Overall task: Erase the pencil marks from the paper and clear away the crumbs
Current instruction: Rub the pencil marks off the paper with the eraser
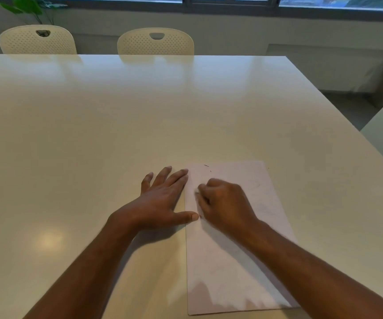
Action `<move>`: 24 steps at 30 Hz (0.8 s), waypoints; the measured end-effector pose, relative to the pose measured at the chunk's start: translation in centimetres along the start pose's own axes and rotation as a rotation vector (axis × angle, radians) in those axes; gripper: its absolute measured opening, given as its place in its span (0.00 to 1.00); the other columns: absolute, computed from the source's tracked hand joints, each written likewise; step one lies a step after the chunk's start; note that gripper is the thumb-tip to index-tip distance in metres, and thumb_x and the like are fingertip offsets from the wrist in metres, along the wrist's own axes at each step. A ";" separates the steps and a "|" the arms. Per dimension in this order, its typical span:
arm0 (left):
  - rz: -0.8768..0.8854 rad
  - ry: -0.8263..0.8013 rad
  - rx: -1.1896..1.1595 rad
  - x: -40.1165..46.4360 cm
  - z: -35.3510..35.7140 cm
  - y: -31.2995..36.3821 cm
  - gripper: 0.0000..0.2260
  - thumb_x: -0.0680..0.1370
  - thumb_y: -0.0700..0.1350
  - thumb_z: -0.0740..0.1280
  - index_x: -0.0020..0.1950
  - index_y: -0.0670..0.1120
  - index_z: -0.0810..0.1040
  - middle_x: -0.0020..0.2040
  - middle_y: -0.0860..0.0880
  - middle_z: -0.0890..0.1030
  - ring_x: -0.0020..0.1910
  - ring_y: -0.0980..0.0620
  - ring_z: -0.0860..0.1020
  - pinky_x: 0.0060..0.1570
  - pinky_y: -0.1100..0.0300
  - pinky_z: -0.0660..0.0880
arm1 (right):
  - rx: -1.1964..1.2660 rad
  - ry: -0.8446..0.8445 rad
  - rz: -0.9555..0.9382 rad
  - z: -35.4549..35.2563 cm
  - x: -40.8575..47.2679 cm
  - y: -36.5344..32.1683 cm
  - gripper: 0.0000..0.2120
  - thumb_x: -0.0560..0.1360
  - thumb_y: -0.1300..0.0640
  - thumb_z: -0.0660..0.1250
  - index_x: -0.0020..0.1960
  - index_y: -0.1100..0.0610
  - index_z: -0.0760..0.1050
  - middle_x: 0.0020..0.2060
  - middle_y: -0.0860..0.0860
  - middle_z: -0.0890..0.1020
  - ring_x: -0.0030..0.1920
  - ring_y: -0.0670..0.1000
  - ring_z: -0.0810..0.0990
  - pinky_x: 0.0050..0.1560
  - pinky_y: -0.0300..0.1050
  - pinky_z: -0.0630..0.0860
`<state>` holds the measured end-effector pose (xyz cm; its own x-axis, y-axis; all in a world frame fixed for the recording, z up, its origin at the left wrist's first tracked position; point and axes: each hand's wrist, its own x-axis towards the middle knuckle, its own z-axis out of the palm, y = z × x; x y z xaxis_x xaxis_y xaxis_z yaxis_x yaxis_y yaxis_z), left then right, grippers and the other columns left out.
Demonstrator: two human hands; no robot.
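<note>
one sheet of paper lies on one pale table. two hands are on it: one left hand with its fingers spread flat, the index fingertip and thumb tip lapping the sheet's edge, and one right hand curled over the sheet, just beside the left thumb. one small whitish thing shows at the right fingertips, too blurred to name. two tiny dark crumbs lie on the sheet just beyond the right knuckles. two cream chairs stand at the table's far side, well past the fingertips, and one leafy plant behind them.
</note>
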<state>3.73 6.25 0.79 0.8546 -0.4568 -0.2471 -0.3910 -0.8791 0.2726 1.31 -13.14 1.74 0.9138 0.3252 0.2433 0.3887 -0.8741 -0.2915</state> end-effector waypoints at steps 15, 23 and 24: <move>-0.003 0.002 0.007 0.2 0.2 -0.1 0.47 0.73 0.74 0.58 0.82 0.52 0.41 0.81 0.59 0.37 0.77 0.55 0.30 0.75 0.46 0.32 | -0.091 0.110 0.150 -0.9 2.6 2.4 0.13 0.77 0.53 0.62 0.43 0.55 0.83 0.35 0.51 0.80 0.34 0.54 0.79 0.36 0.46 0.77; -0.005 -0.003 0.007 0.1 0.2 0.0 0.47 0.74 0.74 0.58 0.82 0.52 0.41 0.81 0.59 0.37 0.77 0.55 0.30 0.75 0.46 0.32 | -0.085 0.070 0.142 -0.9 2.7 2.3 0.15 0.78 0.51 0.60 0.46 0.55 0.84 0.38 0.51 0.81 0.36 0.54 0.80 0.39 0.48 0.78; -0.006 0.000 0.007 0.1 0.2 0.0 0.47 0.74 0.74 0.59 0.82 0.52 0.41 0.81 0.59 0.37 0.77 0.55 0.30 0.75 0.45 0.32 | -0.096 0.100 0.176 -0.9 2.6 2.6 0.14 0.78 0.52 0.61 0.44 0.56 0.83 0.36 0.51 0.81 0.35 0.55 0.80 0.38 0.47 0.78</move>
<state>3.76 6.20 0.61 0.8569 -0.4518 -0.2482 -0.3887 -0.8826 0.2644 4.61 -14.85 2.44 0.9483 0.1315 0.2887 0.2070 -0.9461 -0.2492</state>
